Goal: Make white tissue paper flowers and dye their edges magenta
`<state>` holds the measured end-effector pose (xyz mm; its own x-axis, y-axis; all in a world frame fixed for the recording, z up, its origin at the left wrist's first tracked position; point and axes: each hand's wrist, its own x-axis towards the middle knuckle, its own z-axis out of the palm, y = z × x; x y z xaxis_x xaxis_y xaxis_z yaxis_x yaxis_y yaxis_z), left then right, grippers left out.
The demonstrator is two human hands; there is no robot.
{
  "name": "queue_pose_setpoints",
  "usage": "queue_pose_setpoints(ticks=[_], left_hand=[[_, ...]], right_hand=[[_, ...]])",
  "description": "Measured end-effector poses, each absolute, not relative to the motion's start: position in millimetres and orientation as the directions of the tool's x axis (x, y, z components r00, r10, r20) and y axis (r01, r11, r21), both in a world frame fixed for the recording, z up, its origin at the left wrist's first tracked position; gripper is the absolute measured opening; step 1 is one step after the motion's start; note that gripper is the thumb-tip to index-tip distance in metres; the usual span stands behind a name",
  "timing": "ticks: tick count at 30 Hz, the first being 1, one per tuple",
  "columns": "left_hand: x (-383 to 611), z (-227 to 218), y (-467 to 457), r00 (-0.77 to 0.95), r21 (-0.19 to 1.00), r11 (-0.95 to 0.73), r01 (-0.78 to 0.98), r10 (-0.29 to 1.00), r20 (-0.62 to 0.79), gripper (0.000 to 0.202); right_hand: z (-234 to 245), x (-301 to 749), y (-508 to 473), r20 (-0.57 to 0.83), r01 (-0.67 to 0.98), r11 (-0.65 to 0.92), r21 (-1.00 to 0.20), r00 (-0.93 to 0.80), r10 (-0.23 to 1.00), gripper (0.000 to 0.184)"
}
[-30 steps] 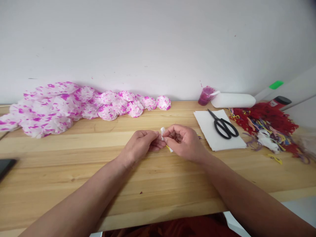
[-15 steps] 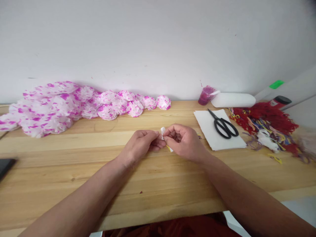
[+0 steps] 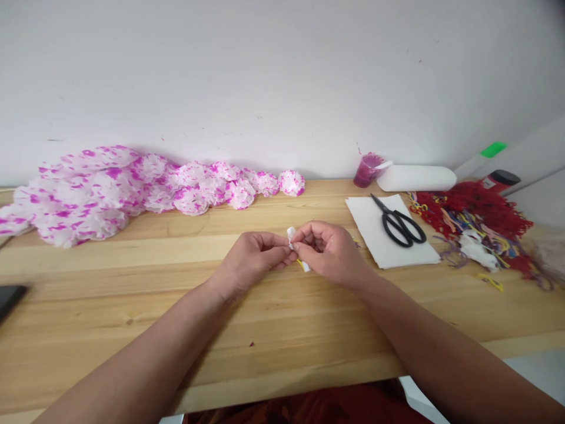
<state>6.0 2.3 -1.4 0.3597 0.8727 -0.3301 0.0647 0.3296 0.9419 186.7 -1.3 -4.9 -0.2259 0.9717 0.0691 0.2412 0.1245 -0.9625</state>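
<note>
Over the middle of the wooden table, my two hands meet at a small folded strip of white paper (image 3: 291, 232). One end sticks up above the fingertips, and the other end shows below with a bit of yellow yarn (image 3: 300, 262) beside it. My right hand (image 3: 329, 252) pinches the strip between thumb and forefinger. My left hand (image 3: 256, 257) is closed, with thumb and forefinger pressed together at the strip's middle. Fingers hide the middle part, so how the yarn runs there cannot be seen.
Black-handled scissors (image 3: 402, 227) lie on a stack of white paper (image 3: 375, 235). Red and mixed yarn (image 3: 481, 212) lies at the right. Behind stand a cup of purple dye (image 3: 367, 171) and a white roll (image 3: 417, 178). Pink-flecked paper flowers (image 3: 97, 194) line the wall; a dark object (image 3: 11, 300) is far left.
My left thumb and fingers have closed in toward the strip's middle, against the right fingertips. My right hand has stayed almost in place, still pinching the paper.
</note>
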Motion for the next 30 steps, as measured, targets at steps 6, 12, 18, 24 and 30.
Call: queue_pose_setpoints(ticks=[6, 12, 18, 24, 30], left_hand=[[6.6, 0.3, 2.2, 0.337, 0.956, 0.283, 0.071, 0.896, -0.291, 0.024], [6.4, -2.6, 3.4, 0.291, 0.968, 0.240, 0.077, 0.923, -0.252, 0.030], [6.4, -1.0, 2.8, 0.256, 0.969, 0.195, 0.150, 0.939, -0.228, 0.030], [7.3, 2.0, 1.3, 0.260, 0.971, 0.185, 0.148, 0.941, -0.219, 0.029], [6.6, 3.3, -0.7, 0.266, 0.972, 0.150, 0.181, 0.944, -0.195, 0.028]], right_hand=[[-4.7, 186.6, -3.0, 0.141, 0.252, 0.196, -0.948, -0.221, 0.965, 0.004], [0.5, 186.4, -7.9, 0.278, 0.369, 0.340, -0.865, -0.213, 0.937, 0.003], [0.5, 184.2, -9.8, 0.390, 0.479, 0.426, -0.768, -0.177, 0.903, 0.002], [-1.0, 182.7, -8.3, 0.237, 0.417, 0.270, -0.868, -0.130, 0.963, 0.004], [0.2, 180.9, -7.6, 0.160, 0.314, 0.207, -0.927, -0.170, 0.972, 0.008]])
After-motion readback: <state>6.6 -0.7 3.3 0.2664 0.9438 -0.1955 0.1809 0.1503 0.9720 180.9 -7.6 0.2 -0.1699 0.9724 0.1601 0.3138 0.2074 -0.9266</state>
